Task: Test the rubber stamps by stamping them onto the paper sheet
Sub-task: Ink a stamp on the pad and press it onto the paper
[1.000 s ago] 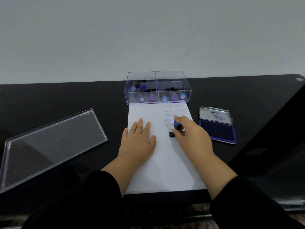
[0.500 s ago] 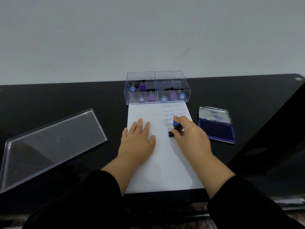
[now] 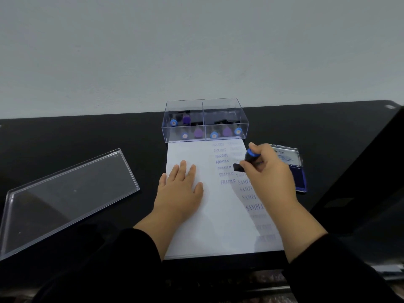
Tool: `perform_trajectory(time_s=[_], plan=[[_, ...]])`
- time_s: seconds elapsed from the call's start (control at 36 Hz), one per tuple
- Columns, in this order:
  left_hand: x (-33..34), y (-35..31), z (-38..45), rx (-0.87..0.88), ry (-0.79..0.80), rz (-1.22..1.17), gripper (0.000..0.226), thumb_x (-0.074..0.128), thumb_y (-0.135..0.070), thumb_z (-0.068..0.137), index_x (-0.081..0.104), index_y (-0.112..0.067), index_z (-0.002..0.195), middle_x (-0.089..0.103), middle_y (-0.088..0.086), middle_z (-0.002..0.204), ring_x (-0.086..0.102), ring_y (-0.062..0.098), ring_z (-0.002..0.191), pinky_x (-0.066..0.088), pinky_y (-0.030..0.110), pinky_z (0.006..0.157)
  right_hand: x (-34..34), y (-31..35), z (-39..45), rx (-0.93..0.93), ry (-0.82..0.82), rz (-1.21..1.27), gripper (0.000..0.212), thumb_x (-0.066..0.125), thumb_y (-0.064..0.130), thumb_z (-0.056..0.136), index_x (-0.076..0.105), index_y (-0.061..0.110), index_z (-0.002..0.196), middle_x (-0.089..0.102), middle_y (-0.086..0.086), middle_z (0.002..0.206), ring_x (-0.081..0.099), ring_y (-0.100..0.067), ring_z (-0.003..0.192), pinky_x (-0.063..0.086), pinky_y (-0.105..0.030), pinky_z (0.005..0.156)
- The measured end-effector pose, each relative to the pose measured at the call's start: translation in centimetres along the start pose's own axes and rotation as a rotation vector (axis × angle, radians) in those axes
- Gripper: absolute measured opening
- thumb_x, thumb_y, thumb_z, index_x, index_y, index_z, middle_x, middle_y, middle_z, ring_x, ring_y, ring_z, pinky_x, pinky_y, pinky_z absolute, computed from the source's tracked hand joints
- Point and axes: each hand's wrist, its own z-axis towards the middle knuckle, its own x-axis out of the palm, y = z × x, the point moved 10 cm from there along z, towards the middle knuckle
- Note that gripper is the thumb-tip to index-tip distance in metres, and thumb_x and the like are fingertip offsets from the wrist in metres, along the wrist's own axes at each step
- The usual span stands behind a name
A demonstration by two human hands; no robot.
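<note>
While the left hand [image 3: 180,190] lies flat with straight fingers on the left part of the paper sheet [image 3: 196,232], it probably serves to keep the sheet from sliding on the black desk [image 3: 87,136] during stamping. The right hand [image 3: 267,171] has its grip closed around a rubber stamp [image 3: 246,161], fingers and thumb curled on the handle, and holds it tilted above the right side of the sheet; whether the stamp base touches the paper I cannot tell. This stamp has a black body, a blue rounded cap on top and a dark rectangular base. The open ink pad [image 3: 295,169] lies just right of the sheet, near the working hand, which I judge is convenient for inking. At the far edge of the sheet stands a clear box [image 3: 205,121] with two compartments, holding more stamps with blue and purple caps. Its lid [image 3: 65,193] lies apart on the left. The sheet carries blue prints in columns: FAX OUT, FRAGILE, SAMPLE, some faint.
</note>
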Motion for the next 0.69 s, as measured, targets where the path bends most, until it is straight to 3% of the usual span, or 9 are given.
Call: perform_trajectory(time_s=[0.11,0.31,0.47,0.69], plan=[[0.0,0.0,0.0,-0.004,-0.001,0.004,0.057,0.017,-0.042,0.101,-0.001,-0.028,0.153,-0.012,-0.003,0.16,-0.011,0.014,0.146,-0.007,0.038,0.117,-0.8,-0.6,0.2,0.017,-0.025,0.048,0.028,0.066,0.02,0.087,0.056,0.024,0.112,0.052,0.023,0.075,0.056,-0.002,0.07,0.042,-0.022,0.064],[-0.1,0.0,0.0,-0.009,-0.006,0.0,0.056,0.017,-0.042,0.101,0.0,-0.028,0.153,-0.011,-0.003,0.16,-0.01,0.014,0.147,-0.006,0.038,0.117,-1.4,-0.3,0.0,0.013,-0.022,0.091,0.027,0.065,0.019,0.087,0.054,0.024,0.111,0.055,0.021,0.077,0.058,-0.001,0.072,0.044,-0.02,0.062],[-0.1,0.1,0.0,-0.017,-0.004,-0.002,0.056,0.017,-0.042,0.101,0.0,-0.028,0.153,-0.011,-0.004,0.16,-0.01,0.013,0.147,-0.007,0.038,0.118,-1.8,0.4,-0.3,0.014,-0.015,0.094,0.029,0.066,0.019,0.087,0.053,0.025,0.112,0.055,0.019,0.078,0.059,-0.007,0.075,0.051,-0.031,0.068],[0.0,0.1,0.0,-0.019,0.005,0.003,0.057,0.017,-0.044,0.101,-0.001,-0.028,0.153,-0.012,-0.004,0.16,-0.011,0.013,0.147,-0.007,0.038,0.117,-1.9,0.6,-0.4,0.013,0.001,0.086,0.03,0.066,0.021,0.086,0.053,0.025,0.112,0.056,0.015,0.08,0.061,-0.011,0.079,0.055,-0.034,0.074]])
